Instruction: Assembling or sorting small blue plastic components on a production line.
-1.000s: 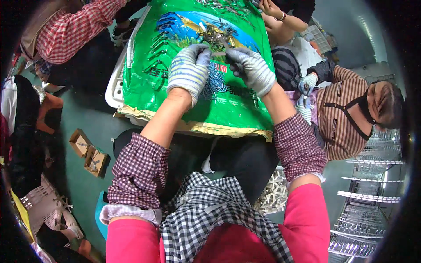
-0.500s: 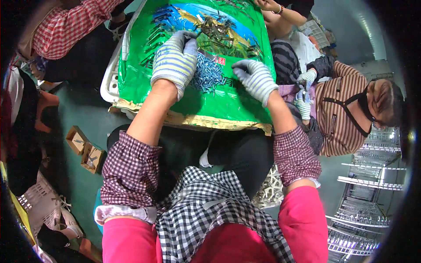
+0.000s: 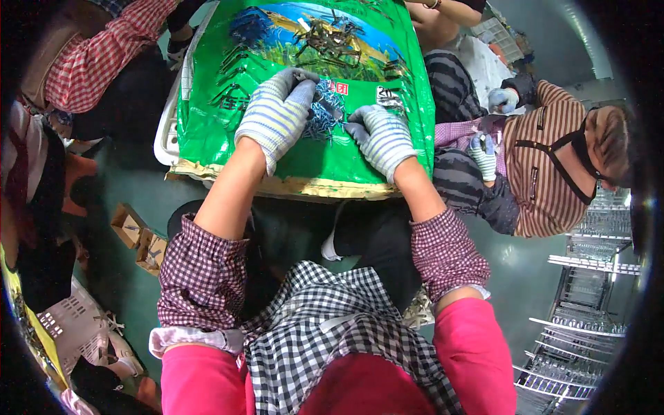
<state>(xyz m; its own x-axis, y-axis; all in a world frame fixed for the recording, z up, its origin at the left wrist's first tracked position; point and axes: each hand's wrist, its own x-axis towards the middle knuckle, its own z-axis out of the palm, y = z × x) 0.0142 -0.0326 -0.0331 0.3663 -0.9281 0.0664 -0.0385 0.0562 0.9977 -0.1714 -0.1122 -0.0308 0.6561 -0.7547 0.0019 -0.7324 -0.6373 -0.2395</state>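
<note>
Head view: a green printed plastic sheet covers the worktop, whose white rim shows along the left side, while a ragged tan edge runs across the front. A strip of green lies between the wearer's wrists and that edge, and another separates the right hand from the sheet's right border.

Slim blue pieces, small and shiny, lie in a loose heap near the middle of the sheet, between the two gloved hands. The left hand curls partway at the heap's left side, thumb close to the forefinger; whether it grips anything cannot be told. The right hand is half closed, grey fingertips at the heap's right edge, and its hold, too, is unclear.

Beyond the heap sits a tangle of dark pieces, with more dark strips spread at the left. A co-worker in a striped top sits close on the right; a red-checked sleeve appears at upper left. Below are an open cardboard box and a pale plastic crate, with wire racks at right.
</note>
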